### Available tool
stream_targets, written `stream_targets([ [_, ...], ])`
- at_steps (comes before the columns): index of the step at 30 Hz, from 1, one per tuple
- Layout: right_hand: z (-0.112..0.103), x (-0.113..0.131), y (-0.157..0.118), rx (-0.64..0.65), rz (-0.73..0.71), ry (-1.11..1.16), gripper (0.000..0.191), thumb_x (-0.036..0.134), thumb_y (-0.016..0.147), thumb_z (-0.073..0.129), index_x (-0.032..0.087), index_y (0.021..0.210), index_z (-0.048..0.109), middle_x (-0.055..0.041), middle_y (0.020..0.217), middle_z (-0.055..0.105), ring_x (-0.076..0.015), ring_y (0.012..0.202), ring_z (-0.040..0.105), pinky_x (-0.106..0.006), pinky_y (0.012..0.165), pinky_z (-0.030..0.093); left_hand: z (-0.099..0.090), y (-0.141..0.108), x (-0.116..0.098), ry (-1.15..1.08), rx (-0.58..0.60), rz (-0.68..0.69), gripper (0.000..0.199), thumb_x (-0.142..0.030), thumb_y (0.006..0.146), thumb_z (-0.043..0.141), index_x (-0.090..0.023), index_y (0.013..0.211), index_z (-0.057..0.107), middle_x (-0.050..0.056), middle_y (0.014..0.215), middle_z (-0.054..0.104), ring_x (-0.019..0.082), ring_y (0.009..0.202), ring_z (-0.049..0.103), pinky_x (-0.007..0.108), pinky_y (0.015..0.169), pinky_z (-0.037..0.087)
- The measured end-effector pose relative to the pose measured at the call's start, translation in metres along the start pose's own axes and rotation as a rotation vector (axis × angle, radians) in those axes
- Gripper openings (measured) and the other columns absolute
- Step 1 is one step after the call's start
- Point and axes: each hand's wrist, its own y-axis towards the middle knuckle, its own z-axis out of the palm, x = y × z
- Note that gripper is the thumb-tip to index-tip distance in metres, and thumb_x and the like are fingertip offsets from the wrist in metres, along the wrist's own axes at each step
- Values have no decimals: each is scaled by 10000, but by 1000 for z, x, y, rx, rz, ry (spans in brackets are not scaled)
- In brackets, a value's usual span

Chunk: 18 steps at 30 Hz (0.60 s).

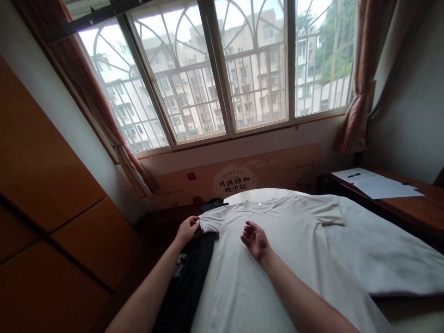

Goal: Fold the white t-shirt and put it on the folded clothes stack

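A white short-sleeved T-shirt lies spread out, its neckline toward the window. At its left sleeve, my left hand is closed, with thumb and fingers pinching the sleeve's edge. My right hand hovers over the shirt's chest, palm turned up and fingers loosely curled and apart, with nothing in it. Dark clothing with a pale print lies beneath and beside the left sleeve, partly hidden by my left forearm. The shirt's lower end runs out of view behind my right forearm.
To the right of the shirt lies a pale padded cover. A dark wooden desk at the right holds white papers and a pen. An orange-brown cabinet stands at the left. A barred window with tied curtains is ahead.
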Motion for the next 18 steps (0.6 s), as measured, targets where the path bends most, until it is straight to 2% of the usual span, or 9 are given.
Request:
stream_targets([
  [6, 2, -1, -3, -33, 33, 16, 117, 211, 798, 711, 201, 881, 629, 39, 597, 663, -114, 485, 597, -237, 512, 533, 2, -34, -19, 14, 32, 14, 380, -337, 744, 626, -168, 1071, 718, 21, 783, 729, 190, 709, 680, 272, 689, 501],
  [13, 3, 0, -5, -36, 30, 10, 126, 216, 801, 720, 198, 879, 622, 41, 598, 662, -113, 489, 602, -242, 525, 530, 4, -44, -35, 47, -27, 8, 335, -318, 754, 667, -188, 1059, 717, 17, 816, 731, 194, 749, 691, 276, 746, 498],
  [18, 3, -1, -4, -32, 26, 6, 128, 227, 801, 729, 199, 868, 624, 37, 597, 664, -120, 488, 607, -253, 527, 532, 11, -47, -40, 51, 4, -17, 323, -281, 737, 718, -181, 1044, 722, 6, 756, 724, 196, 728, 692, 270, 725, 496],
])
